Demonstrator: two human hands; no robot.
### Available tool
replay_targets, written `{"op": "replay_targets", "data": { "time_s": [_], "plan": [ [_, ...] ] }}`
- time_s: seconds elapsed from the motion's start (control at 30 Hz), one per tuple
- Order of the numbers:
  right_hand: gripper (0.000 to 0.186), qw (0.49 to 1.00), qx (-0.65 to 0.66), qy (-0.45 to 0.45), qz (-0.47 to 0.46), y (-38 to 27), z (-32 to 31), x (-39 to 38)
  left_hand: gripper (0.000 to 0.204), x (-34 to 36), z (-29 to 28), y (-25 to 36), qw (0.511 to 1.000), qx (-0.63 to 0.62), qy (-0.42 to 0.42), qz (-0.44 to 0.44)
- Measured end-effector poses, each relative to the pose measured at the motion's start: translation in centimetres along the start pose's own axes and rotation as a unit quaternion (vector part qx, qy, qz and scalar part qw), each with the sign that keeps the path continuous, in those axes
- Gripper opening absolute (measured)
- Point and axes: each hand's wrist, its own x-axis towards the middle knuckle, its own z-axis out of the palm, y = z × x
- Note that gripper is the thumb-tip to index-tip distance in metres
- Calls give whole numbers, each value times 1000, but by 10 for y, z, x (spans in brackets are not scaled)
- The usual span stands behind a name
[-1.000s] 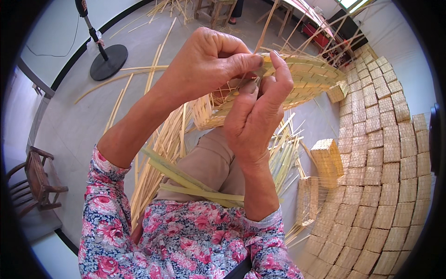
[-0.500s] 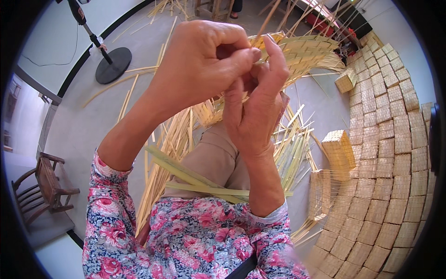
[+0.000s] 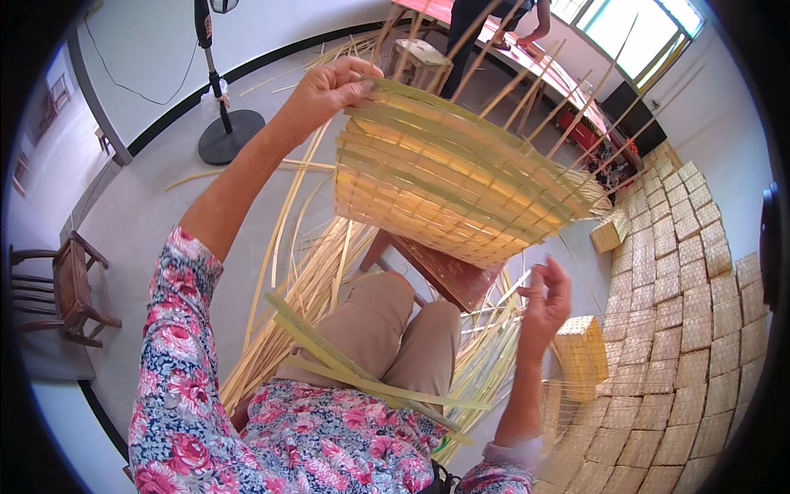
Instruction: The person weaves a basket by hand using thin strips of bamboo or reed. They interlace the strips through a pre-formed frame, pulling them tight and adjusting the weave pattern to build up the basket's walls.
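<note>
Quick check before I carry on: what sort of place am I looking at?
Probably a small basket-weaving workshop: the left hand grips an unfinished basket, loose pale strips lie on the floor, and rows of woven boxes are stacked at right.

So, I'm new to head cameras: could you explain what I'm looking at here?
There's no machine: these are a person's bare hands, seen by a wide fisheye camera on the person's head, so straight edges bend. The left hand grips the upper edge of a woven basket. The right hand is raised, apart from it. Below the basket is a reddish-brown wooden stand; I can't tell if they touch. Yellow-green strips lie across the lap, pale strips on the floor, and woven boxes in rows to the right.
</note>
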Motion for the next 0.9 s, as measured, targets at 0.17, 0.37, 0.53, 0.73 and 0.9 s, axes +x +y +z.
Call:
{"op": "replay_targets", "data": {
  "time_s": [0.17, 0.37, 0.53, 0.73, 0.9],
  "plan": [
    [56, 997, -24, 69, 25, 9, -48, 48, 18, 21, 1, -28, 990, -129, 56, -15],
    [44, 995, 32, -25, 89, -35, -40, 102, 13, 25, 14, -43, 983, -177, 53, 0],
    [19, 999, 27, -21, 10, -11, -46, 114, 15, 32, 28, -49, 981, -177, 81, 12],
    [15, 992, 106, -73, -6, -21, -47, 96, 19, 40, 21, -46, 988, -104, 112, 23],
    [19, 987, 150, -59, 9, -33, -28, 100, 22, 35, 52, -8, 910, 117, 349, 190]
  ]
}}
